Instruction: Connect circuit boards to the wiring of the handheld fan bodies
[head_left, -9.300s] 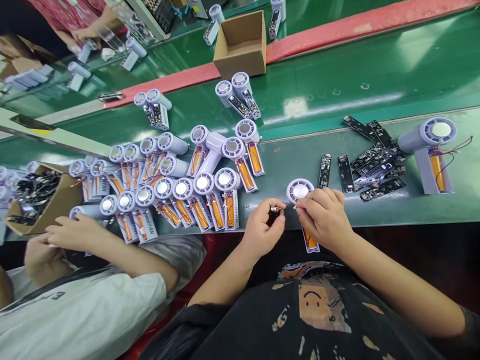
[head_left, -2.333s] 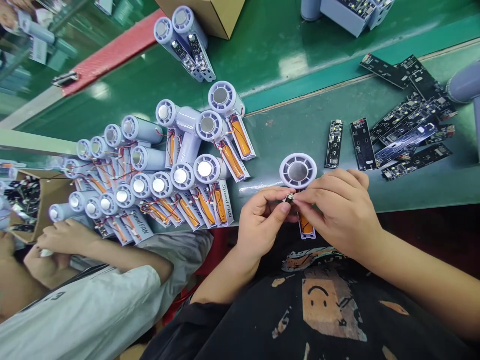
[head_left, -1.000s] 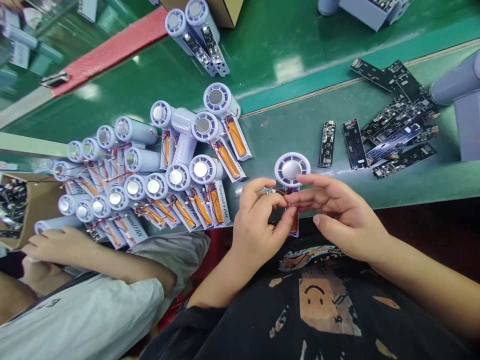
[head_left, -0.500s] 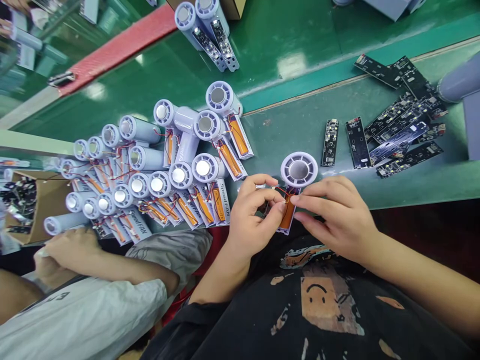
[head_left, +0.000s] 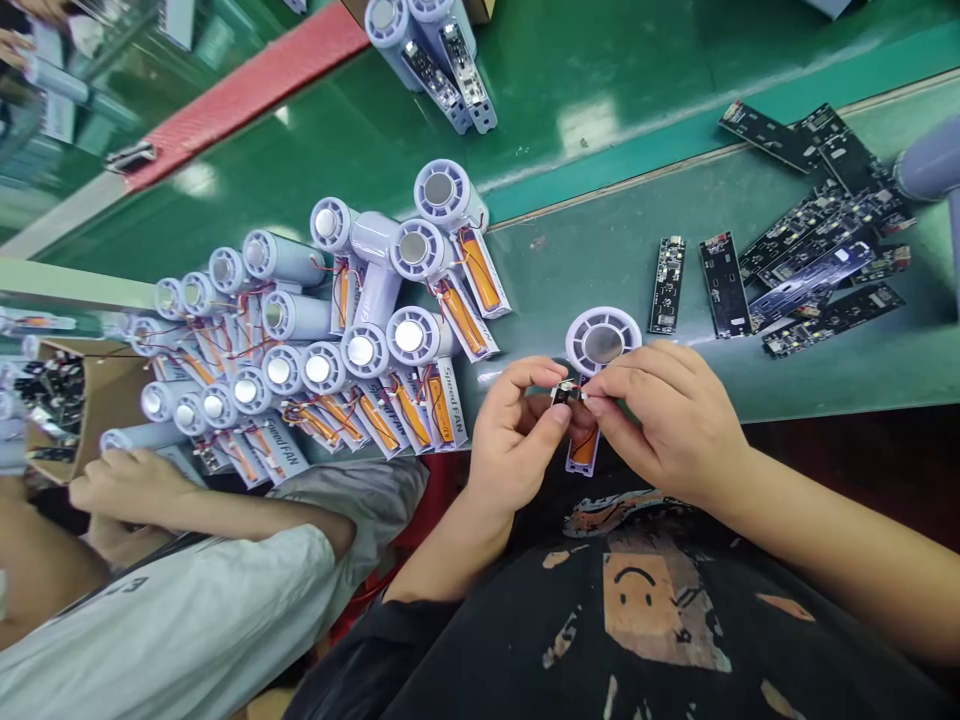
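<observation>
Between thumb and fingers, my left hand (head_left: 517, 425) grips a small black circuit board (head_left: 561, 394), only its end with a white connector showing. My right hand (head_left: 667, 415) pinches a thin wire with a small plug right beside that end; whether the two are joined I cannot tell. Under my hands lies a lilac handheld fan (head_left: 604, 340), its round end with a grey disc facing up. Its open handle holds an orange battery (head_left: 582, 447), partly covered by my fingers.
Many lilac fans (head_left: 360, 350) with open handles stand in rows at left. Loose circuit boards (head_left: 825, 230) are piled at right, with a single board (head_left: 667, 285) nearer. Two fans with boards (head_left: 450, 70) lie further back. A co-worker's hand (head_left: 135, 485) is at lower left, by a cardboard box (head_left: 112, 400).
The board's connector end has come into view in my left hand. My right fingers have moved from over the battery to the wire's plug, close to the board.
</observation>
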